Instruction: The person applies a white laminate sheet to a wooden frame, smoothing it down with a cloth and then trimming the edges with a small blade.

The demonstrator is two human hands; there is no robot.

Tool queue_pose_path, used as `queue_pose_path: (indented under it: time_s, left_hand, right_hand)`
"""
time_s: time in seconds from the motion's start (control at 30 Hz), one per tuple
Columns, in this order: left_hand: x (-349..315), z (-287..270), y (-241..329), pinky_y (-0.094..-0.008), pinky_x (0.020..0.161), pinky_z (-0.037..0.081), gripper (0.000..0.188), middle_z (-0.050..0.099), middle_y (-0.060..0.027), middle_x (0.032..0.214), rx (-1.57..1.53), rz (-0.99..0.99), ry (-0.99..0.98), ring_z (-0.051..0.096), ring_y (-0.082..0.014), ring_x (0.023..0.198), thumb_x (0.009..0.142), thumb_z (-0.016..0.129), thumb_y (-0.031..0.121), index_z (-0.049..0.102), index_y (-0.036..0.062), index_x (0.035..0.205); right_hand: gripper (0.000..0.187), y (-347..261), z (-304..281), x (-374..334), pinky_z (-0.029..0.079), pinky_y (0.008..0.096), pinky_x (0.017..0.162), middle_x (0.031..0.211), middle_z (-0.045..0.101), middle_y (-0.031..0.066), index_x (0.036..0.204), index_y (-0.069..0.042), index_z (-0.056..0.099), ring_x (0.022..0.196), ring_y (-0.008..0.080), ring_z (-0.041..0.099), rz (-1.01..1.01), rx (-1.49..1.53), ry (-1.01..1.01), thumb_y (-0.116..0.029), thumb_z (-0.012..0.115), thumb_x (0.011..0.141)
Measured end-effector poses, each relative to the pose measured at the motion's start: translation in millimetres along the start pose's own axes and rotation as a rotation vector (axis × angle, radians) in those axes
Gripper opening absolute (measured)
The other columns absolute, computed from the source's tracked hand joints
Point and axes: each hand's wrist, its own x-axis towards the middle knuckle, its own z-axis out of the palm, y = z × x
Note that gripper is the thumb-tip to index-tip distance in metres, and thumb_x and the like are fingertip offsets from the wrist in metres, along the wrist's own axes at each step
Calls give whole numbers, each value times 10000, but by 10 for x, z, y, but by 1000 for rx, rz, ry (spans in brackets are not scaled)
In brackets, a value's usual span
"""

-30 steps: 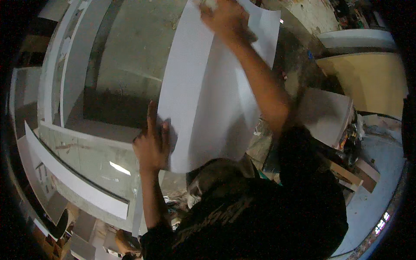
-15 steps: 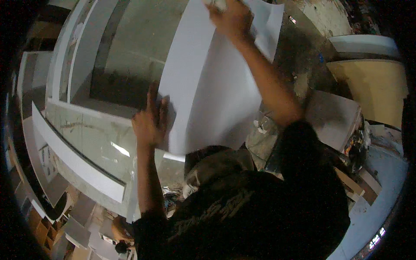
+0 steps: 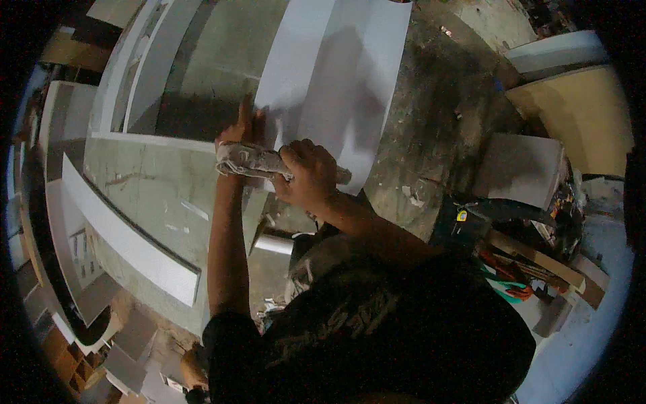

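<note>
Worn greenish work surface point(image 3: 149, 185) spreads left of the long, smooth white sheet point(image 3: 343, 74) in the head view; the sheet stretches away ahead of me. At its left edge my left hand point(image 3: 241, 129) is open, fingers extended, probably to steady it. Above its near end my right hand point(image 3: 308, 174) grips a lumpy grey cloth-like bundle point(image 3: 252, 160), fingers wrapped round, seemingly for firm control.

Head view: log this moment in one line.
right hand: holding grey bundle | left hand: at left edge of white sheet
</note>
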Motion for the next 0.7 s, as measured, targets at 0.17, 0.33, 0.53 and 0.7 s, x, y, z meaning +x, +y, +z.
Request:
queue_pose_path:
  time_s: [0.17,0.33,0.53,0.7]
  left_hand:
    - [-91,110,-190,-561,633,492,617,685,-231,862,-42,307,169,662,-439,742,982,474,429,259,159,1493]
    - [-94,-170,105,-548,634,501,592,690,-218,841,-75,26,-42,643,-455,673,984,461,409,293,141,1484]
    - [53,-200,93,-489,604,525,681,688,-231,841,-158,85,45,667,-424,692,958,531,376,257,66,1498]
    - [56,-141,15,-494,586,525,701,679,-258,880,-217,150,114,668,-426,688,940,564,376,290,16,1475]
  right_hand:
    - [333,383,-41,567,470,468,643,855,597,140,879,-51,581,764,350,591,30,-38,128,-194,724,615]
    - [352,1284,-171,1610,520,490,694,893,634,179,963,-27,597,801,391,632,61,-73,274,-200,731,688]
    - [518,2318,-158,3033,521,477,833,1047,671,234,1240,-24,599,952,423,643,-11,-202,369,-287,710,807]
    - [503,2736,-349,3828,506,499,844,1046,660,232,1230,-46,595,979,419,626,113,-326,152,-351,675,838]
